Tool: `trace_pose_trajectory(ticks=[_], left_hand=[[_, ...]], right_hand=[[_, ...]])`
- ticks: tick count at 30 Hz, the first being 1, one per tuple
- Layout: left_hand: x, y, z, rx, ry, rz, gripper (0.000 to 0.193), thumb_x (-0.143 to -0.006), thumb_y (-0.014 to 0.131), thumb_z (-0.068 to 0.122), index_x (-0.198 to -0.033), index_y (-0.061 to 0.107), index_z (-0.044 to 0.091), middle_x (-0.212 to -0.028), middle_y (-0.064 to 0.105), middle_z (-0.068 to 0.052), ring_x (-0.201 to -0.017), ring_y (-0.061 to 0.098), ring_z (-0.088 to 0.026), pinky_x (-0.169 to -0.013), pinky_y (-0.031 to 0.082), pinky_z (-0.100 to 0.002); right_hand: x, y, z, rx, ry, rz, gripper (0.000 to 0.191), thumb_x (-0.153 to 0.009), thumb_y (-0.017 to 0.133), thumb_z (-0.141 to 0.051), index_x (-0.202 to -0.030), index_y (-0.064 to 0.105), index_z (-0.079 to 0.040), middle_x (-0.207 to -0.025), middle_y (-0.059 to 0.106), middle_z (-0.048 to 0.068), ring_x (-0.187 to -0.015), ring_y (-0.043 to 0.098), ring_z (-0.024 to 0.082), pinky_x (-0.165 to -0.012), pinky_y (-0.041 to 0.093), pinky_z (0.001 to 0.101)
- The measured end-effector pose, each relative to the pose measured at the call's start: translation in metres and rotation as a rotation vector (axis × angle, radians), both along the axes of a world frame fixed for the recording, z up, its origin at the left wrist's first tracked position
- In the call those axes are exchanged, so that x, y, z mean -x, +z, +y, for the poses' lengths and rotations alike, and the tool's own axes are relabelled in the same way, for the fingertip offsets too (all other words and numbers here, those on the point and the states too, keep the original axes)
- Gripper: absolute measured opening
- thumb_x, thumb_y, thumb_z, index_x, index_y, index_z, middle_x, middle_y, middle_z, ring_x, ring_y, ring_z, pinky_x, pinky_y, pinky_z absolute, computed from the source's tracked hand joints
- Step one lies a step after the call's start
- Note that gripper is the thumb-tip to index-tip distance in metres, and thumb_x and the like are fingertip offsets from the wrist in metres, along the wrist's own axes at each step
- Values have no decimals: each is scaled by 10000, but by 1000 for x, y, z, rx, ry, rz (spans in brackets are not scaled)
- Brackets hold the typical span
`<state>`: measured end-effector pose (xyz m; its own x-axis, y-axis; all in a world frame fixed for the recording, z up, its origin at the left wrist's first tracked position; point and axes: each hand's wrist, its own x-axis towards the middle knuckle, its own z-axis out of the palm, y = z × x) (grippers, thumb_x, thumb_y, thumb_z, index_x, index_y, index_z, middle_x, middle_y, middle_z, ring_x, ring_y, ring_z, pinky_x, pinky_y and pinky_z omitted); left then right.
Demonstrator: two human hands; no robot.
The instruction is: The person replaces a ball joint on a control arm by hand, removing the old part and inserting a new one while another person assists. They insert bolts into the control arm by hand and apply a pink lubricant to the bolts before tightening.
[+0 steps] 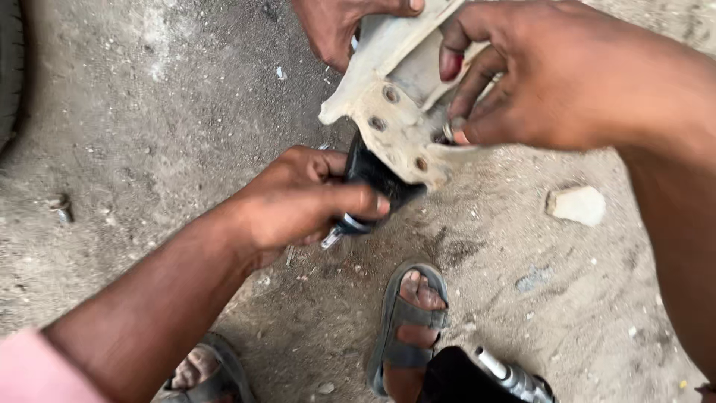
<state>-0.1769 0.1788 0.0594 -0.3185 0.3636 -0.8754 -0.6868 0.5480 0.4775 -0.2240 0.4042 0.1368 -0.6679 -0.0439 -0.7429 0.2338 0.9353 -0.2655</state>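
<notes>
The off-white metal bracket [399, 112] is held up in the air above the dirt ground [171, 134], near the upper middle of the view, not resting on anything. It is a worn, dusty plate with several bolt holes along its lower flange. The right hand [537, 75] is closed around the bracket's right side, fingers curled over the edge, and its fingertips pinch a small metal fastener [448, 132], a bolt or nut by the look of it, at one hole on the flange. The left hand [298, 198] is wrapped shut around a black part [377, 183] with a shiny metal end, pressed up against the underside of the flange. A third hand [335, 26], belonging to another person, grips the bracket's top edge at the upper border of the view.

As a judgement, the work sits at an early or middle stage: the black part is aligned under the flange, one fastener is at its hole, and the other visible holes look empty. Whether the fastener is threaded cannot be told.

On the ground lie a pale stone [576, 204] to the right and a loose bolt [63, 207] near the left edge. Sandalled feet [414, 321] stand below.
</notes>
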Motion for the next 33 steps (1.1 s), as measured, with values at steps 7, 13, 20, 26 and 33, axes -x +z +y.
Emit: trace_pose_trajectory(ticks=[7,13,20,26,33], left_hand=[[-14,20,3,-71,192,-2,249,-699,848,214,-869,763,55,-662,684,-39,-403,436,-90,-367,332,-273],[9,13,-10,-165,68,125,251,-693,860,225,-830,728,60,-636,682,-30,-412,469,-82,-370,335,-282],[30,17,-14,-314,8,109,288,-702,870,295,-815,722,75,-623,697,-34,-389,459,-49,-337,317,-230],[28,20,-4,-315,43,99,355,-726,896,335,-758,701,40,-606,651,-45,-390,448,-77,-338,324,-256],[28,13,-4,-268,-10,126,369,-700,865,352,-930,815,67,-690,744,-23,-496,599,-83,-436,439,-257]], right_hand=[[-9,39,-7,-113,-183,61,509,-812,845,-100,-1257,599,-92,-1081,768,120,-990,745,253,-885,585,425],[-34,102,-12,-85,-433,204,489,-857,778,-141,-1292,570,-64,-1196,741,150,-1133,700,276,-1014,524,452],[-77,167,-34,-378,-410,204,492,-881,792,-159,-1310,573,-63,-1142,771,152,-1080,731,268,-977,552,418],[-53,176,-31,-391,-91,336,459,-853,835,-121,-1242,602,-49,-1077,765,145,-991,749,250,-905,588,396],[-7,78,26,233,-272,410,381,-873,786,-6,-1193,580,-36,-1069,703,131,-998,727,211,-882,628,338]])
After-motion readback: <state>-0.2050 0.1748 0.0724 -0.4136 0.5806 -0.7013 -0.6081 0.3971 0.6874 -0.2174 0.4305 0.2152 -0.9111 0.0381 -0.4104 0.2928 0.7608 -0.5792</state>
